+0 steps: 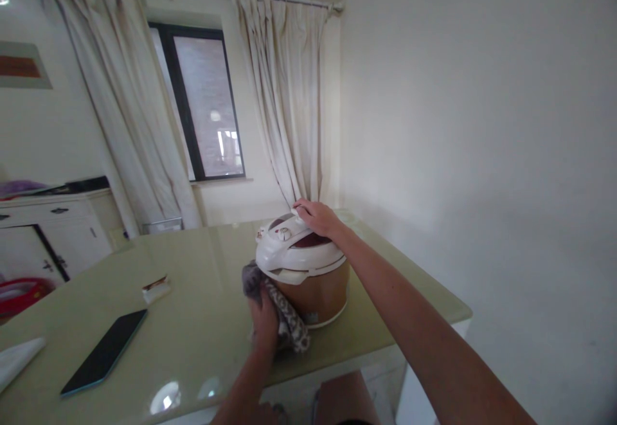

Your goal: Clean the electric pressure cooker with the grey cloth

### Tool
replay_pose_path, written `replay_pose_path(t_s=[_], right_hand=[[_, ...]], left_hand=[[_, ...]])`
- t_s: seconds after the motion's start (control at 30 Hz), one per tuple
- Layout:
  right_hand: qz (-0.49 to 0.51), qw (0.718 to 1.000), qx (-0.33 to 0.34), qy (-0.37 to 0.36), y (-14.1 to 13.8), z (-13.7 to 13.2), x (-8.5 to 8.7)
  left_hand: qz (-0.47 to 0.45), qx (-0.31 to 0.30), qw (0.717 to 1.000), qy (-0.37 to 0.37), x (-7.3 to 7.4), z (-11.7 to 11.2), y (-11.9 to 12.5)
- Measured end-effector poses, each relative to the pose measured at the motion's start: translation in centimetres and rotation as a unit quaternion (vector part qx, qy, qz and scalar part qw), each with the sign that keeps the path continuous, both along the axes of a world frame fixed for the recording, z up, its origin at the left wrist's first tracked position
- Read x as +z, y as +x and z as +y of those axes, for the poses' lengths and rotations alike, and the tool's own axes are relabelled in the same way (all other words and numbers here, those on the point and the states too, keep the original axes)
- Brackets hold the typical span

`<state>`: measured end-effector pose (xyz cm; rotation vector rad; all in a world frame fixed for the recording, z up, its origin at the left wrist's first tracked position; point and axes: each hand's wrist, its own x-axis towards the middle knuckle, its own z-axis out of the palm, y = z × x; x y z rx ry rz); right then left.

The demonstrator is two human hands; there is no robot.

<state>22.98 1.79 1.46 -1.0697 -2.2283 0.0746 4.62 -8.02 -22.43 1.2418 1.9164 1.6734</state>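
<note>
A pressure cooker [315, 296] with a white lid [289, 254] and a copper-brown body stands near the front right of a glossy pale green table [193, 309]. My right hand [315, 217] rests palm down on the far side of the lid, fingers curled over the handle. My left hand [264, 322] grips a patterned grey cloth [289, 325] and presses it against the cooker's left side.
A dark phone [103, 352] lies flat at the front left of the table, with a small wrapped item [155, 289] behind it and a white object [17, 359] at the left edge. A white cabinet [48, 232], curtains [284, 103] and a window [202, 103] stand behind. A wall runs close on the right.
</note>
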Motion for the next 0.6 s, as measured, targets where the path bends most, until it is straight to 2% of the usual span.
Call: replay_pose_path(t_s=[0.07,0.17,0.23,0.4,0.5,0.6], right_hand=[[0.0,1.0,-0.001,-0.001,0.0,-0.1,0.0],[0.0,1.0,0.004,-0.006,0.0,-0.1,0.0],[0.002,1.0,0.009,-0.006,0.1,-0.2,0.0],[0.002,1.0,0.02,-0.007,0.2,-0.2,0.0],[-0.001,1.0,0.022,-0.007,0.2,-0.1,0.0],[-0.005,1.0,0.022,-0.004,0.2,0.1,-0.1]], left_hand=[[-0.015,0.101,0.99,0.098,-1.3,-1.6,3.3],[0.114,0.109,0.964,0.213,-2.4,-3.3,7.4],[0.207,0.095,0.936,0.267,-2.5,-3.8,9.0],[0.353,0.067,0.867,0.345,-2.1,-3.7,9.1],[0.415,0.059,0.828,0.372,-1.1,-3.6,8.5],[0.509,-0.014,0.77,0.384,0.6,-3.6,8.4]])
